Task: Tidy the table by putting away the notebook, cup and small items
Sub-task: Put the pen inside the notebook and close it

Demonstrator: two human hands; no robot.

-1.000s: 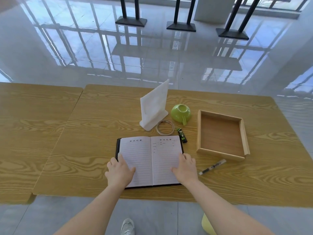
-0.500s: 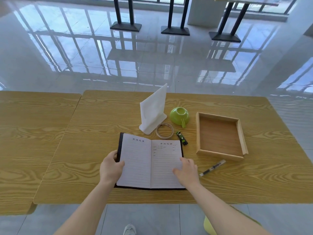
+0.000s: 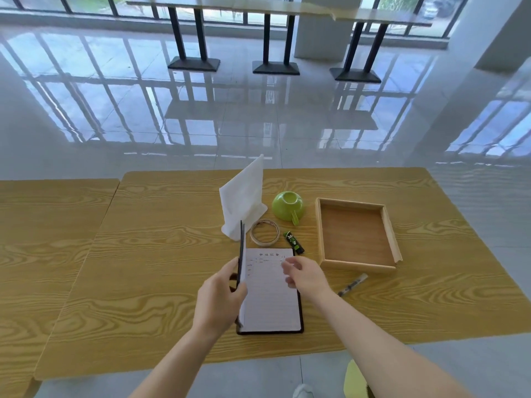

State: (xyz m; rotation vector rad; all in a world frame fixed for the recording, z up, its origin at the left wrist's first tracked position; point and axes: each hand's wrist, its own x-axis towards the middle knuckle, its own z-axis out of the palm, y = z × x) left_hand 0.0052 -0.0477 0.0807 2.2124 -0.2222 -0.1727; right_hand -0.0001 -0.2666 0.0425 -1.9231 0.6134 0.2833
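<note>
- Left hand (image 3: pixel 219 297) closed on the notebook's (image 3: pixel 271 294) left cover, fingers (image 3: pixel 234 267) wrapped round its edge, cover standing nearly upright on its spine.
- Right hand (image 3: pixel 306 275) open and blurred, fingers (image 3: pixel 288 267) spread loose just above the right page, gripping nothing; contact with the paper cannot be told.
- Right half of the notebook flat on the table (image 3: pixel 143 254), lined page up, black cover edge showing along the near and right sides.
- Just beyond the notebook: a roll of clear tape (image 3: pixel 264 232) lying flat, and beside it a small black-and-green lighter (image 3: pixel 293 242), its near end close to the notebook's far right corner.
- Behind the tape, a white folded stand (image 3: pixel 244 196), upright and leaning, the raised cover overlapping its near edge in view.
- Right of the stand, a green cup (image 3: pixel 287 206) tipped toward the camera, handle pointing near.
- Further right, a shallow wooden tray (image 3: pixel 389 225), nothing lying inside.
- A pen (image 3: pixel 352 285) slanting on the table between the tray's near wall and the right forearm.
- Table of yellow wood grain with bold swirls, butted against a second matching table (image 3: pixel 43 225) on the left, a thin seam between.
- Beyond, a glossy pale tiled floor (image 3: pixel 230 110) mirroring window frames; a long counter (image 3: pixel 287 8) on black legs before the windows; a white wall at far right.
</note>
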